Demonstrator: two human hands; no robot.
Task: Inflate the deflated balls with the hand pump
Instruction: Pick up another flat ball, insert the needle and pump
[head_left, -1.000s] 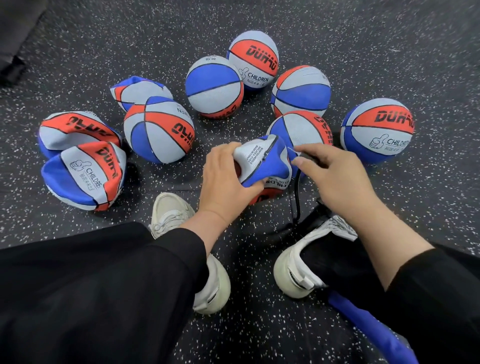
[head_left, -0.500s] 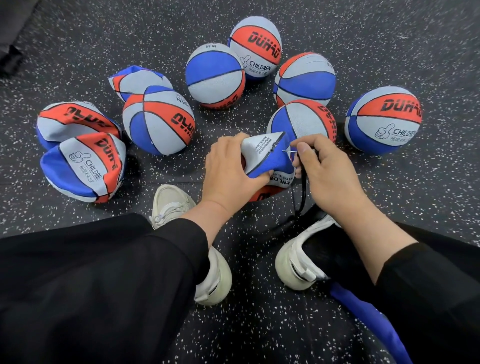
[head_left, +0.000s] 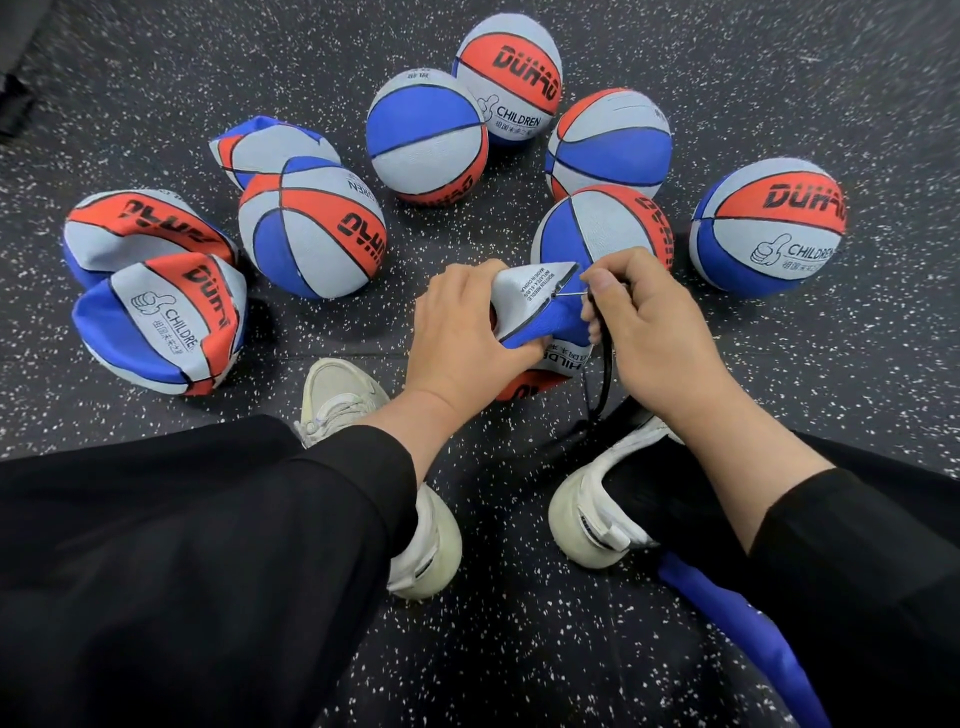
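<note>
— So where was the ball they were working on?

— Just right of the middle of the frame, on the floor between the two shoes. It was the crumpled ball, folded up into a peak, and the left hand had its grip clamped round the left side of that fold, pinning it.

— And the needle?

— The right hand came in from the right, its grip pinched together on the base of the needle, with the black hose trailing down under the palm towards the pump at the lower right. The needle lay almost level, pointing left, its tip right at the seam near the small print. Whether it had actually entered the valve, I couldn't tell.

— So what did the next move depend on?

— I'd say on keeping that needle's line square to the panel the left hand was bracing. The right hand was the one to push, leftward, against the left hand's hold.
</note>
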